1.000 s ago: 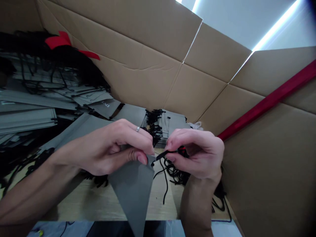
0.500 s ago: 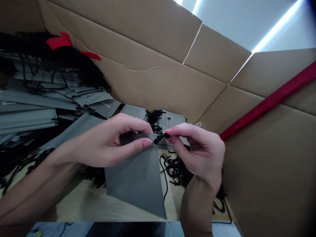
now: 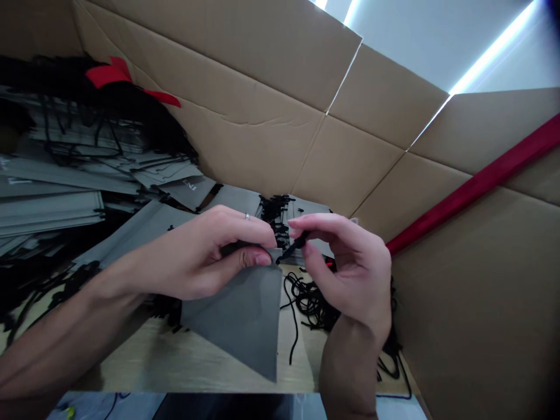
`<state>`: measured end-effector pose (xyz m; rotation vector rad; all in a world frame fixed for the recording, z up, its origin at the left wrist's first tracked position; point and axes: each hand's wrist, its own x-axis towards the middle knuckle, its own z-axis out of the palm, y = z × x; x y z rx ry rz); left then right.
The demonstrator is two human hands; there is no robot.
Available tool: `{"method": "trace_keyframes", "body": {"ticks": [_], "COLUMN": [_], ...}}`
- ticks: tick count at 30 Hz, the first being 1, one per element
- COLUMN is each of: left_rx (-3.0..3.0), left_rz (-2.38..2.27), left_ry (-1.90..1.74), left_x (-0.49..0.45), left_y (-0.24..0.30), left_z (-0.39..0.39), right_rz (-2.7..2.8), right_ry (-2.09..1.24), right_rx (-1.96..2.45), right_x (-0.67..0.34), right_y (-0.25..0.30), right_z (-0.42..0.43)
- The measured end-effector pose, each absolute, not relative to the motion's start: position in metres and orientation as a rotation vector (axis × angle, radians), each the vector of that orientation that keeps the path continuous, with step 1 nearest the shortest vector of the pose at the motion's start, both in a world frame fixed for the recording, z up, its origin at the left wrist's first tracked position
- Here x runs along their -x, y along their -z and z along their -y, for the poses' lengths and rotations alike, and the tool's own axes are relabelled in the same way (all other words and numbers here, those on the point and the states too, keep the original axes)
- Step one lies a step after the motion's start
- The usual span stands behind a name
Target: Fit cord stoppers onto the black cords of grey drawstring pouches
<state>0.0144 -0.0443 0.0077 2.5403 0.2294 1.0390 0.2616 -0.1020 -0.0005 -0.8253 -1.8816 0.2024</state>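
My left hand (image 3: 210, 251) pinches the top corner of a grey fabric pouch (image 3: 240, 315) between thumb and forefinger, and the pouch hangs below it. From that corner comes a short black cord (image 3: 294, 247), drawn out to the right. My right hand (image 3: 354, 262) has its thumb and forefinger closed on the cord's knotted end. Beneath the right hand a tangle of loose black cords (image 3: 308, 297) lies on the table. Just beyond both hands sit stacked grey pouches (image 3: 238, 197) with black cord ends.
Big heaps of grey pouches (image 3: 74, 175) and black cords fill the left side, with a red strip (image 3: 109, 74) on top. Cardboard walls (image 3: 245, 87) close off the back and right. A dark red band (image 3: 481, 181) slants down the right wall. The wooden table (image 3: 210, 364) ends near me.
Both hands have moved slightly and the pouch's lower corner has swung left. The right fingers have shifted along the cord, and more of it shows between the hands.
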Motion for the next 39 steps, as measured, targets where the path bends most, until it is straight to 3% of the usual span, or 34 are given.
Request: {"method": "trace_keyframes", "body": {"ticks": [3,14,27,32,39], "left_rx": [-2.552,-2.565,-2.375,-2.236,-2.315], "left_rz": [-0.261,-0.304,-0.417,-0.388,-0.249], "left_ry": [-1.033,-1.063,-0.795,-0.558,-0.834], "left_x": [-0.014,-0.012,-0.015,-0.012,-0.008], "left_y": [-0.008,-0.009,0.000,-0.002,-0.006], "left_z": [0.044,0.045,0.043,0.045,0.054], "right_rz": [1.953,2.045,2.233,2.227,2.061], "right_ry": [-0.362,-0.383,-0.077,-0.183,-0.438], "right_rx": [0.741,0.696,0.820,0.697,0.434], "right_x": [-0.270,-0.272,-0.272,-0.275,-0.269], "right_y": [0.000,0.000,-0.003,-0.004,0.009], "right_z": [0.102,0.100,0.091,0.088,0.075]}}
